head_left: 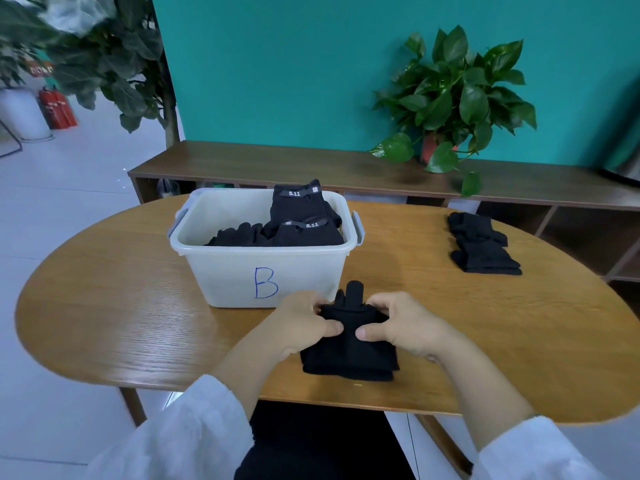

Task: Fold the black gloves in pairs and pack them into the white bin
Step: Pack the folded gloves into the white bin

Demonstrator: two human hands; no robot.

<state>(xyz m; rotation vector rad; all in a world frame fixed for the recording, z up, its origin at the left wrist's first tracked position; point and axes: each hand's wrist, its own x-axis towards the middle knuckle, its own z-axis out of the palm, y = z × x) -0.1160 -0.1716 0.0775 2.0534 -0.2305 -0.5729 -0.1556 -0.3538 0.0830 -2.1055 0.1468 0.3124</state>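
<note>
A pair of black gloves [349, 355] lies near the front edge of the wooden table [114, 313], its fingertips pointing toward the bin. My left hand [304, 323] and my right hand [405, 323] each pinch the finger end of this pair, thumbs on top, with that end bent up off the table. The white bin [242, 271], marked with a blue "B", stands just behind my hands and holds several folded black gloves [301, 220]. A small stack of loose black gloves [481, 244] rests on the table at the right.
A low wooden shelf [277, 164] runs behind the table along a teal wall, with a potted plant [450, 102] on it. A tall leafy plant [114, 60] stands at the back left. Bare tabletop lies left of the bin.
</note>
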